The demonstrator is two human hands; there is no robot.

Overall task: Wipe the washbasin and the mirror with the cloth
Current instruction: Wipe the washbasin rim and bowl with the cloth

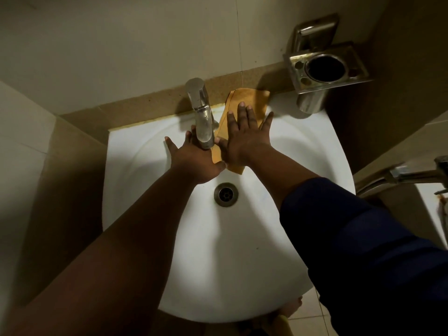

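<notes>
The white washbasin (242, 251) fills the middle of the head view, with a chrome tap (202, 117) at its back rim. An orange cloth (251, 98) lies flat from the back ledge down into the bowl, just right of the tap. My right hand (242, 139) presses flat on the cloth, fingers spread. My left hand (194, 161) lies flat on the bowl wall under the spout, fingers apart, its thumb touching the cloth's near corner. The mirror is out of view.
The drain (226, 194) sits just below both hands. A steel tumbler holder (327, 69) hangs on the wall above the basin's right back corner. Another chrome fitting (412, 173) juts in at the right edge. A beige stone ledge (145, 105) runs behind the basin.
</notes>
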